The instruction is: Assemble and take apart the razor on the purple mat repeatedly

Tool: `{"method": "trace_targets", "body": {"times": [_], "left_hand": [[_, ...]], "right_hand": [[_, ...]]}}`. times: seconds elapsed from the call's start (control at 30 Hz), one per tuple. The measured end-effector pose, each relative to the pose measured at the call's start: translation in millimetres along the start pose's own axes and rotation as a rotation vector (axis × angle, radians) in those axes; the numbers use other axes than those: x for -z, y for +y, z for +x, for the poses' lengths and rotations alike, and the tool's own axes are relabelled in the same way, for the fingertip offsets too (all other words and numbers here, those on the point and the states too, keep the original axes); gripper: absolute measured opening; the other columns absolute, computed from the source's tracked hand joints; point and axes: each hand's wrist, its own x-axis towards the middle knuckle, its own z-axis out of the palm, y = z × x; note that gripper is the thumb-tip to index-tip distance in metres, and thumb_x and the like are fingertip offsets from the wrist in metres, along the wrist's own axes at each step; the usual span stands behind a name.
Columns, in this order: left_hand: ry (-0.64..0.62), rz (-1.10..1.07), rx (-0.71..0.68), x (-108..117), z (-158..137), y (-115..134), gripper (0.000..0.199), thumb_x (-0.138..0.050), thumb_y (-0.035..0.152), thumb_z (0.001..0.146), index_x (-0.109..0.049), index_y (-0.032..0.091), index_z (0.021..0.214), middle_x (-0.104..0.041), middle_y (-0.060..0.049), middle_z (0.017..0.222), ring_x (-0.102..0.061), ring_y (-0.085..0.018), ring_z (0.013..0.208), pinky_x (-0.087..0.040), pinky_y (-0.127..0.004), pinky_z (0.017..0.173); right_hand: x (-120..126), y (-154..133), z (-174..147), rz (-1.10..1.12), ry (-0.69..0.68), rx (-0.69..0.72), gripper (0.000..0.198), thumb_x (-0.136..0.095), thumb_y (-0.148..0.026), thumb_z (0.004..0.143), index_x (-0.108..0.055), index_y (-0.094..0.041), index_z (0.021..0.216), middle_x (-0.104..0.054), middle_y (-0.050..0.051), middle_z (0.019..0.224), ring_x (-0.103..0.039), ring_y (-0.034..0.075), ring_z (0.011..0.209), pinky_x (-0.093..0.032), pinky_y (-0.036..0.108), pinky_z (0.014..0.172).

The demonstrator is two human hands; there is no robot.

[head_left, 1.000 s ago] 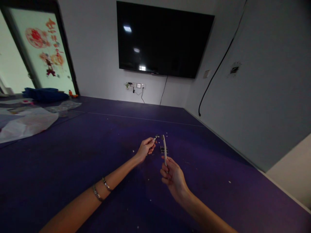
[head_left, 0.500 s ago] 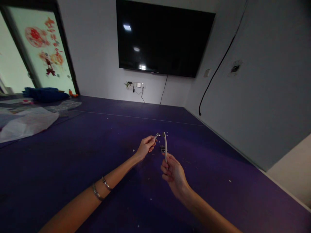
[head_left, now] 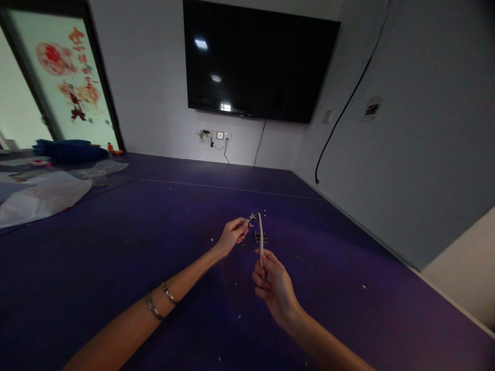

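Pinched between the thumb and fingers of my left hand (head_left: 231,237) is a small silvery tool (head_left: 250,219) with a forked-looking head; its exact kind is too small to tell. My right hand (head_left: 275,283) is closed around the lower handle of a pale toothbrush (head_left: 261,234), held nearly upright. The toothbrush's dark bristles face left, right beside the tool's head; whether they touch I cannot tell. Behind the brush handle, a small dark slotted piece (head_left: 265,237) lies on the purple floor (head_left: 185,319), partly covered by the handle.
Small white bits are scattered on the floor around my hands. Plastic sheeting (head_left: 46,196) and a dark blue bundle (head_left: 69,150) lie at the left. A television (head_left: 259,62) hangs on the far wall, and a black cable (head_left: 340,116) runs down the right wall.
My right hand has shifted slightly down and left, bringing the toothbrush's bristles closer to the tool's head. My left hand has stayed almost still. Both grips are unchanged.
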Motion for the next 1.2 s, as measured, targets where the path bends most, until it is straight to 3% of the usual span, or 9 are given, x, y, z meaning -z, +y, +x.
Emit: {"method": "trace_targets", "body": {"times": [0.3,0.47,0.67,0.83,1.2], "left_hand": [[0.0,-0.017,0.009,0,1,1,0.03,-0.058,0.043,0.075,-0.055,0.014,0.08,-0.042,0.005,0.056,-0.032,-0.003,0.041,-0.021,-0.017,0.038],[0.012,-0.033,0.008,-1,0,1,0.03,-0.057,0.043,0.075,-0.056,0.014,0.08,-0.041,0.006,0.054,-0.031,-0.003,0.039,-0.019,-0.017,0.038],[-0.017,-0.019,0.015,-3,-1,-1,0.03,-0.057,0.042,0.076,-0.056,0.013,0.08,-0.041,0.006,0.054,-0.031,-0.003,0.039,-0.019,-0.017,0.037],[-0.013,-0.023,0.014,-2,-1,0,0.03,-0.057,0.042,0.076,-0.057,0.013,0.081,-0.04,0.006,0.053,-0.03,-0.003,0.038,-0.018,-0.018,0.037],[0.011,-0.027,0.029,-3,-1,1,0.032,-0.058,0.044,0.074,-0.056,0.013,0.08,-0.04,0.006,0.054,-0.03,-0.002,0.039,-0.018,-0.017,0.037]], "right_hand": [[-1,-6,0,0.07,-0.001,0.042,0.032,-0.067,-0.029,0.061,-0.047,-0.021,0.086,-0.031,-0.011,0.05,-0.018,0.002,0.039,-0.002,0.017,0.039],[-1,3,-5,0.05,0.007,-0.006,0.031,-0.066,-0.033,0.064,-0.045,-0.022,0.084,-0.033,-0.01,0.052,-0.019,0.002,0.039,-0.002,0.017,0.038],[-1,-3,-1,0.079,0.01,0.087,0.031,-0.067,-0.029,0.063,-0.046,-0.022,0.085,-0.032,-0.011,0.051,-0.018,0.002,0.039,-0.002,0.017,0.038],[-2,5,-5,0.049,0.016,0.017,0.032,-0.066,-0.032,0.064,-0.045,-0.023,0.086,-0.032,-0.011,0.051,-0.018,0.002,0.039,-0.001,0.017,0.038],[-1,12,-8,0.046,0.013,0.022,0.032,-0.066,-0.035,0.065,-0.046,-0.023,0.087,-0.033,-0.011,0.052,-0.017,0.002,0.038,-0.001,0.018,0.038]]}}
